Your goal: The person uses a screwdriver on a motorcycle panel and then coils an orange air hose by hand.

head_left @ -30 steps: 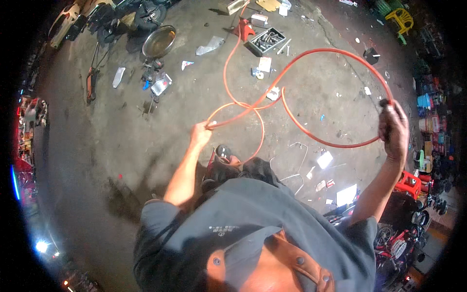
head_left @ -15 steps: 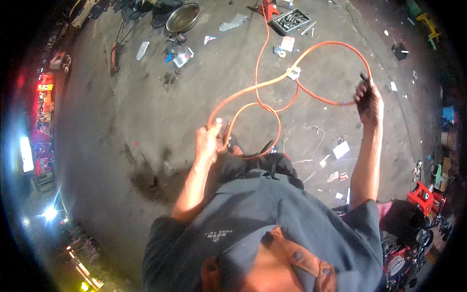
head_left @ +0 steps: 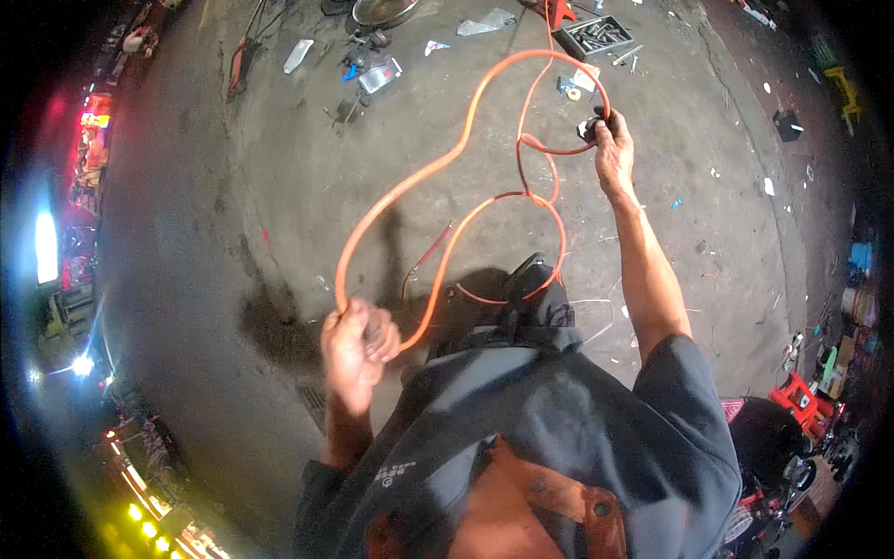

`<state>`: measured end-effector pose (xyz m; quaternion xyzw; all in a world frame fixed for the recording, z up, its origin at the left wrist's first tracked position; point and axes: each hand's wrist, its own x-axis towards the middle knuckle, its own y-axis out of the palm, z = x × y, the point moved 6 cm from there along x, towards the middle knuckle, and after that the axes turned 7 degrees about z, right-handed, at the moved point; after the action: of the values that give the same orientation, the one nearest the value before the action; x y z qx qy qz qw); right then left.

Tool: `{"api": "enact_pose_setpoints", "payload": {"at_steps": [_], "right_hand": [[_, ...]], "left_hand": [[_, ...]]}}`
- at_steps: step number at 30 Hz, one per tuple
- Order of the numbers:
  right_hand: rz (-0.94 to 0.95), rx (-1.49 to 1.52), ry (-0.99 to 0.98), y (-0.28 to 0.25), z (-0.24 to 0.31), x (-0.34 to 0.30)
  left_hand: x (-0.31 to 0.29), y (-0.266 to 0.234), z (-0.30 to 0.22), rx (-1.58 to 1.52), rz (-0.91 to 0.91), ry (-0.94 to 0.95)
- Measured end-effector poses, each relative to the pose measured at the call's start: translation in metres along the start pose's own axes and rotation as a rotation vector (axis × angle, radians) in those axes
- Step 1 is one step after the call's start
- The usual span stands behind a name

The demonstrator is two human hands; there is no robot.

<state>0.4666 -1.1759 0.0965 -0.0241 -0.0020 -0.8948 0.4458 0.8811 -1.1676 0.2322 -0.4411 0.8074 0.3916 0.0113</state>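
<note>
An orange hose (head_left: 436,166) stretches in a wide arch between my two hands. Closed round one part of it, my left hand (head_left: 358,352) is slightly blurred at the lower left, close to my body. My right hand (head_left: 613,158) grips the hose farther out, to the right of centre. Beside those fingers shows a small dark and white thing (head_left: 587,129); I cannot tell whether it is held or lies behind. More hose hangs in loops above my shoes and runs away toward the top. A thin red length (head_left: 430,247) shows near my feet.
At the top stand a metal basin (head_left: 385,11), a red stand (head_left: 561,13) and a grey tray (head_left: 596,39) holding several metal parts. Clear plastic pieces (head_left: 379,76) and paper scraps litter the grey floor (head_left: 233,307). A red frame (head_left: 794,401) is at the lower right.
My left hand has drawn down and left, pulling its part of the hose along. The right hand has come inward and up, and the hose loop beside it has become smaller.
</note>
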Motion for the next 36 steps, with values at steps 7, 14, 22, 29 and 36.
{"api": "enact_pose_setpoints", "payload": {"at_steps": [7,14,22,29,36], "right_hand": [[-0.042,-0.3,0.13,0.042,-0.099,-0.015],[-0.1,-0.643,-0.282,0.18,-0.029,-0.141],[0.468,-0.881,-0.495,0.279,0.01,-0.174],[0.816,-0.876,-0.538,0.298,-0.013,-0.201],[0.811,-0.671,-0.498,0.331,0.001,-0.231]], "left_hand": [[-0.084,-0.046,-0.041,0.191,-0.111,-0.033],[-0.098,-0.056,-0.065,0.094,-0.083,0.033],[-0.11,-0.067,-0.1,-0.059,0.325,0.001],[-0.101,-0.055,-0.167,-0.108,0.361,0.195],[-0.08,-0.018,-0.194,-0.068,0.377,0.272]]}}
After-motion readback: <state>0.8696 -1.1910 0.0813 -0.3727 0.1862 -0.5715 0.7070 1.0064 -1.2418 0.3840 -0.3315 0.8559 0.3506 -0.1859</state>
